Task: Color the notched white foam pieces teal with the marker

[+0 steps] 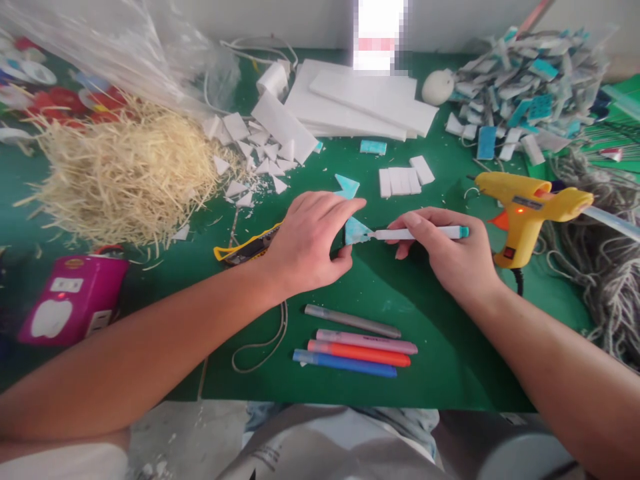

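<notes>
My right hand point(445, 237) grips a white marker point(420, 233) with a teal end, its tip touching a small triangular foam piece point(357, 231) coloured light blue. The fingers of my left hand point(315, 240) close on that piece's left edge. Just beyond my left fingertips lies another blue foam triangle point(347, 185). Partly under my left hand is a yellow utility knife point(245, 248). In front of me lie a grey marker point(353, 321), a pink marker point(367, 341), an orange marker point(360, 353) and a blue marker point(345, 363).
A yellow glue gun point(520, 210) with its light on stands at right, beside grey yarn point(595, 260). White foam sheets point(350, 100), foam scraps point(255, 143) and white blocks point(399, 181) lie behind. Straw point(125, 173) and a magenta power box point(75, 300) are at left.
</notes>
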Action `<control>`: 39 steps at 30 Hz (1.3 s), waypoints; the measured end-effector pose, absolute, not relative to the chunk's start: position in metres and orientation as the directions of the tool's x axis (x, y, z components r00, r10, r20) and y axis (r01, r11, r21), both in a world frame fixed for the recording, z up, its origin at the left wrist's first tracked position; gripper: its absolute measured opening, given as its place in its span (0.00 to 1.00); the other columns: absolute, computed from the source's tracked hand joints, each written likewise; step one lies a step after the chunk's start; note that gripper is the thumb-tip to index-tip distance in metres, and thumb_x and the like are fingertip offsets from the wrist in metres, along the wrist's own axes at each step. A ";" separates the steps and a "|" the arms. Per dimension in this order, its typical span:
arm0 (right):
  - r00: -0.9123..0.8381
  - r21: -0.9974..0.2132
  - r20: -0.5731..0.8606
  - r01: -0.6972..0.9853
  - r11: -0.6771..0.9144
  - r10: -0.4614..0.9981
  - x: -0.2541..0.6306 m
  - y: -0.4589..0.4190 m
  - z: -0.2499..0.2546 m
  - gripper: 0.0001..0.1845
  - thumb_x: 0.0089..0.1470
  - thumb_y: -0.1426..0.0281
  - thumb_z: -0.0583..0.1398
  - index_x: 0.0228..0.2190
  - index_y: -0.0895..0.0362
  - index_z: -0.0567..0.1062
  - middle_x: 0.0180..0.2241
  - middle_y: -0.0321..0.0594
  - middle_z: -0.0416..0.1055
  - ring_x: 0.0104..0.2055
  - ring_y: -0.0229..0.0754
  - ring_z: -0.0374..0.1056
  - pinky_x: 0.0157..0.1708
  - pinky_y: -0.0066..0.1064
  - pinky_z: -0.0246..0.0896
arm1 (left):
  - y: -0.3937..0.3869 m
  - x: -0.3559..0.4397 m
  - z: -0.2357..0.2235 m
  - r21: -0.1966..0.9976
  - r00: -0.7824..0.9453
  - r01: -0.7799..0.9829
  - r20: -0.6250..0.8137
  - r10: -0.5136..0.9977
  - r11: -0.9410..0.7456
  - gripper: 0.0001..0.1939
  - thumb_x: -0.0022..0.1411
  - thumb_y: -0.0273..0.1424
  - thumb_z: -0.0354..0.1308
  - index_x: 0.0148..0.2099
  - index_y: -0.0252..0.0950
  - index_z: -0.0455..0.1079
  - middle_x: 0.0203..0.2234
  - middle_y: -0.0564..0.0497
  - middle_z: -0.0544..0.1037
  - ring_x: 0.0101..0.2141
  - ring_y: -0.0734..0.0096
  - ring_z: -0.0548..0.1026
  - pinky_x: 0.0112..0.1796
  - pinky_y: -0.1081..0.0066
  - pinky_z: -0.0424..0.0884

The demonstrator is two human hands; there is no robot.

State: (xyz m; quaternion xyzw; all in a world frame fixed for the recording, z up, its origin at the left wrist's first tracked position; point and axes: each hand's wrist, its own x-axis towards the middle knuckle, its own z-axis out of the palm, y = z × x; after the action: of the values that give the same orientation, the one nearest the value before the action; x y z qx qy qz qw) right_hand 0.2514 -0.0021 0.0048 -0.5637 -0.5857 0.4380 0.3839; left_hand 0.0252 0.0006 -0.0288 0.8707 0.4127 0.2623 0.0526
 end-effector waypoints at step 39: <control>-0.100 -0.933 -0.082 0.359 -0.041 0.992 0.252 -0.002 0.005 0.14 0.59 0.62 0.67 0.23 0.51 0.83 0.19 0.35 0.76 0.24 0.40 0.72 0.30 0.33 0.70 | 0.004 0.026 -0.031 0.340 0.543 0.676 0.370 0.754 -0.654 0.25 0.63 0.26 0.56 0.62 0.29 0.69 0.49 0.39 0.81 0.53 0.50 0.78 0.56 0.51 0.73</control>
State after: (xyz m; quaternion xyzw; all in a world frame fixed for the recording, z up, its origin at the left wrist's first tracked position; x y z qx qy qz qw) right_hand 0.2519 -0.0023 0.0046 -0.5684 -0.5940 0.4442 0.3561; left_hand 0.0264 0.0035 -0.0313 0.8750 0.4084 0.2481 0.0783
